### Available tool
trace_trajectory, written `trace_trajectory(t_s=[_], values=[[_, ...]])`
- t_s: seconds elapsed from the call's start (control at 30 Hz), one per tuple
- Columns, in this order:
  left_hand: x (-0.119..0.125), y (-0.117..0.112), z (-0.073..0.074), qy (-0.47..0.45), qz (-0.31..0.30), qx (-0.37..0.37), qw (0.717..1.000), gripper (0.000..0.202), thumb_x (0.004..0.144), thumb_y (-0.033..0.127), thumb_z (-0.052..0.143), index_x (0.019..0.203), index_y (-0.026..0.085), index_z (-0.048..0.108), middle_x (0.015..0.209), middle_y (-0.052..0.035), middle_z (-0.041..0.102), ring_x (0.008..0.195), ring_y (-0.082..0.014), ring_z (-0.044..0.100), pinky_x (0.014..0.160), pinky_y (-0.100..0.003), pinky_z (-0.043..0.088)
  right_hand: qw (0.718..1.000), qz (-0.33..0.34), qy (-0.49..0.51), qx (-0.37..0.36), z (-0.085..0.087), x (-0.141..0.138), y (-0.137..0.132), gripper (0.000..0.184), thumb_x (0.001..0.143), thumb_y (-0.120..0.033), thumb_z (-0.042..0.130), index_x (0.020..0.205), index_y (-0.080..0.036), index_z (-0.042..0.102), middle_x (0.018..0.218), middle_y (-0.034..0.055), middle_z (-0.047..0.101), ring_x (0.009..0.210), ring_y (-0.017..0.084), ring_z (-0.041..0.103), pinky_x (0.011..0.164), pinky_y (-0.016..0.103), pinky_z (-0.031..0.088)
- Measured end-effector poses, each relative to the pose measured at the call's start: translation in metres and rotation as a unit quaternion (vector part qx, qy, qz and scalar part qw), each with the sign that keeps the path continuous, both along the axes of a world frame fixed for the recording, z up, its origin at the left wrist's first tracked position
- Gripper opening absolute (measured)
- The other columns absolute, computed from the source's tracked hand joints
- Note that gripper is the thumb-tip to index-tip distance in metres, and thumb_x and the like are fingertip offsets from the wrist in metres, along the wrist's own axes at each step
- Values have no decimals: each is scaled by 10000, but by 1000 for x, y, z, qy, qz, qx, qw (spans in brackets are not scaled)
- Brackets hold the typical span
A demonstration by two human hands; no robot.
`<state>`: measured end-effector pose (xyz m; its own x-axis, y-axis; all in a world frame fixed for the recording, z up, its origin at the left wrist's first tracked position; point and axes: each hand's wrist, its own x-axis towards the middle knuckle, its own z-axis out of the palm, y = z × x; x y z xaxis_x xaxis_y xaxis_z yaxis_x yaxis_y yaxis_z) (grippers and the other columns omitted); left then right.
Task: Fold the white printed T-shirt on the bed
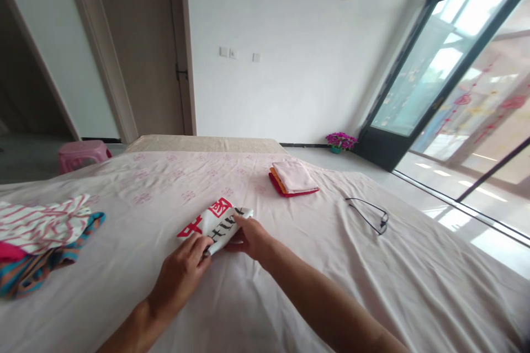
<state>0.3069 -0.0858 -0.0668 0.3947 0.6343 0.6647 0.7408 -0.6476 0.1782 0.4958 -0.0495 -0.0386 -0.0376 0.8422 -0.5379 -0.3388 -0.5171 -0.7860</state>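
A folded white cloth [214, 223] printed with large red and black characters lies on the bed, near the middle of the view. My left hand [187, 256] grips its near left corner, fingers curled over the edge. At the opposite end, my right hand [249, 236] pinches the right edge, with the thumb on top and the other fingers partly hidden underneath. Beyond it and to the right sits a neat stack of folded cloths [293, 177], pink on top, with orange and red below.
Crumpled striped clothes [45, 231] lie at the left of the pale bed sheet [290, 276]. Eyeglasses [370, 215] rest to the right. A pink stool [83, 155] stands past the left side, and a pot of purple flowers [340, 142] is on the floor near the glass door [409, 77].
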Motion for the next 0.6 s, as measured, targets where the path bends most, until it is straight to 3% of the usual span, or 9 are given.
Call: trace_trajectory(t_s=[0.1, 0.2, 0.37, 0.47, 0.6], values=[[5, -2, -4, 11, -18, 23, 1000, 188, 874, 107, 507, 996, 230, 580, 874, -9, 660, 809, -171, 673, 703, -269, 498, 998, -37, -19, 49, -6, -18, 0, 209, 902, -292, 543, 1097, -218, 546, 858, 31, 683, 654, 186, 659, 586, 407, 590], [9, -6, -2, 25, -41, 45, 998, 191, 907, 123, 490, 1032, 230, 586, 880, -9, 673, 799, -165, 681, 695, -266, 506, 992, -108, 12, 69, -14, -29, 0, 301, 818, -144, 545, 1107, -227, 543, 838, 12, 680, 651, 176, 662, 576, 364, 591], [3, -12, 10, 15, -73, 82, 994, 272, 946, 265, 545, 1214, 225, 568, 1063, -38, 705, 975, -170, 691, 884, -271, 515, 981, -146, 78, 99, -16, -3, 7, 458, 725, -23, 514, 1141, -213, 546, 874, 32, 712, 739, 199, 703, 612, 352, 600], [-7, -5, 7, -8, -50, 74, 996, 301, 961, 302, 521, 1250, 226, 553, 1062, -33, 709, 950, -150, 702, 863, -242, 524, 977, -152, 84, 123, 0, 34, 21, 475, 723, -16, 536, 1152, -221, 547, 881, 25, 721, 743, 201, 711, 623, 370, 605], [-16, 12, -11, -30, -10, 30, 999, 266, 977, 302, 464, 1223, 259, 556, 1005, -1, 710, 815, -105, 717, 707, -182, 536, 945, -202, 102, 235, 41, 93, 59, 454, 726, 2, 537, 1117, -226, 566, 913, 11, 727, 778, 183, 709, 685, 366, 612]])
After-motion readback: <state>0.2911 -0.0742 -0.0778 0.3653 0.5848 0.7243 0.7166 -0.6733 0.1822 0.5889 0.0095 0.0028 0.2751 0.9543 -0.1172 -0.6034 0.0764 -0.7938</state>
